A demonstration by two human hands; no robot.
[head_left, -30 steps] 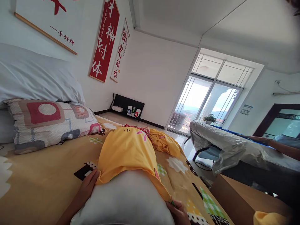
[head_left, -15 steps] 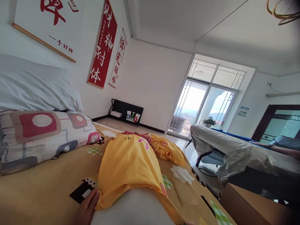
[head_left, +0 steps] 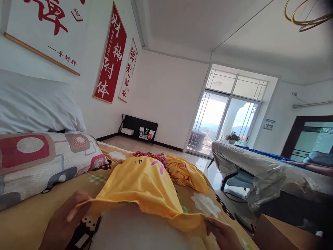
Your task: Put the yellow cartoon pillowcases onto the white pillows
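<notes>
A white pillow (head_left: pixel 135 231) lies on the bed in front of me, its far half inside a yellow pillowcase (head_left: pixel 140 182). My left hand (head_left: pixel 63 222) pinches the left side of the pillowcase's open edge and holds it raised. My right hand (head_left: pixel 223 234) grips the right side of that edge, low at the frame's bottom. The opening is stretched wide between both hands over the pillow.
The bed has a yellow patterned sheet (head_left: pixel 39 215). A patterned pillow (head_left: pixel 44 161) and a white pillow (head_left: pixel 33 104) lie at the left. Crumpled yellow cloth (head_left: pixel 186 172) and red checked fabric (head_left: pixel 153 156) sit beyond. A covered table (head_left: pixel 262 172) stands at the right, with another person's arm (head_left: pixel 316 167) on it.
Both hands have lifted and spread the pillowcase's open edge, which lay flat on the pillow before. The right hand has come back into view. The camera has tilted upward.
</notes>
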